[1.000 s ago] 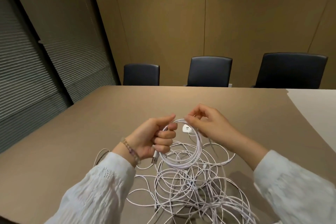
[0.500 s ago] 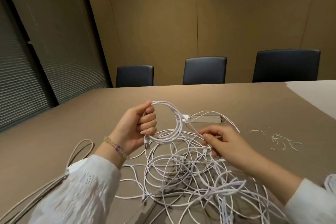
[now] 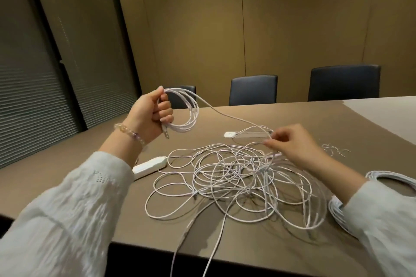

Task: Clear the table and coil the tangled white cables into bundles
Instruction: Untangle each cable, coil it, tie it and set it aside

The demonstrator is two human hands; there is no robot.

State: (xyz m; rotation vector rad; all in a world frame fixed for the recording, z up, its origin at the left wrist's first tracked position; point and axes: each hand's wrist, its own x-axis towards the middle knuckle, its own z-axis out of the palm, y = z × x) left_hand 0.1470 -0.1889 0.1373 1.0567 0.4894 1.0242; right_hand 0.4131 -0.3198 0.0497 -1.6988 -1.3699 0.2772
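Note:
My left hand (image 3: 151,117) is raised above the table and grips a small coil of white cable (image 3: 188,110), with a USB plug hanging below the fist. One strand runs from that coil down to my right hand (image 3: 290,144), which pinches it just above the tangled pile of white cables (image 3: 243,177) spread over the brown table (image 3: 67,164). Two strands trail off the table's near edge.
A white power strip (image 3: 149,167) lies left of the tangle. A finished cable bundle (image 3: 337,209) sits at the right, partly under my right sleeve. A small white adapter (image 3: 229,134) and scattered white ties (image 3: 333,149) lie farther back. Three dark chairs (image 3: 253,90) stand behind the table.
My left hand lifted the coil higher and to the left. My right hand moved away to the right, drawing a strand out of the pile. The view shifted left, revealing the power strip.

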